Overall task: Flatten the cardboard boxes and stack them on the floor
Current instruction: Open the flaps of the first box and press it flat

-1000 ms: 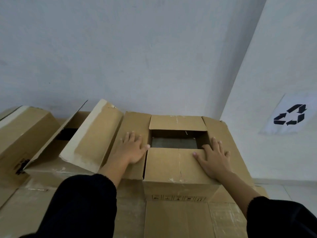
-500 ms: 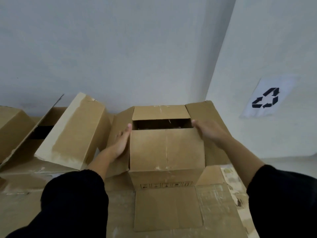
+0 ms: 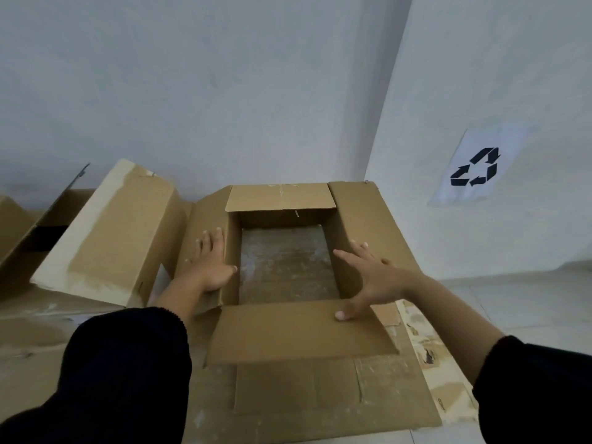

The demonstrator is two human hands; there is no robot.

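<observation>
An open brown cardboard box [image 3: 362, 225] stands in front of me with all its top flaps spread outward, and I look straight down through it to the surface below. My left hand [image 3: 209, 262] lies flat with straight fingers on the box's left flap. My right hand [image 3: 368, 277] is spread open at the box's right inner edge, its thumb touching the near flap [image 3: 288, 331]. The box stands on flattened cardboard sheets [image 3: 320, 411] lying on the floor.
To the left, another brown box [image 3: 109, 232] lies tipped over, with more boxes [image 3: 19, 232] behind it at the left edge. White walls meet in a corner behind the box. A recycling sign [image 3: 474, 168] hangs on the right wall. Pale floor tiles [image 3: 528, 309] lie to the right.
The near flap, which stood up half a second ago, now lies folded outward toward me. My hands have moved from the box's upper corners down onto the spread flaps. The view has tilted downward.
</observation>
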